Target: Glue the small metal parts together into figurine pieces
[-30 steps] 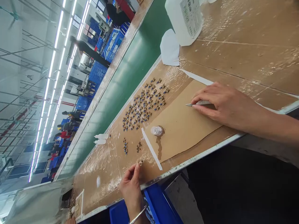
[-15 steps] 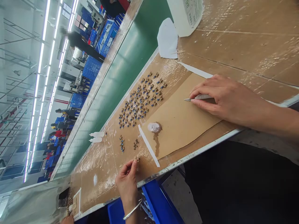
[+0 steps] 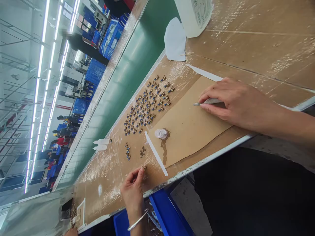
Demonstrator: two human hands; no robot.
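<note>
My left hand (image 3: 133,186), with a bangle at the wrist, is closed in a pinch on a small brass-coloured part (image 3: 144,168) just above the table. Its detail is too small to make out. In my right hand (image 3: 231,100) are slim grey tweezers (image 3: 214,101), their point showing past the fingertips over a brown cardboard sheet (image 3: 187,121). A small clear cup (image 3: 161,133) stands on that sheet beside a wet streak. Near my left hand lie a little group of brass pieces (image 3: 142,151) and a short row of blue-and-brass parts (image 3: 127,152).
Many blue-and-brass parts (image 3: 147,106) are spread beyond the sheet. Two white bottles (image 3: 101,142) lie at the far side by a green belt (image 3: 133,62). A large white jug (image 3: 195,16) stands past the sheet. Blue bins (image 3: 169,213) sit below the table edge; co-workers are in the background.
The whole view has shifted slightly. Both hands keep nearly the same place and grip.
</note>
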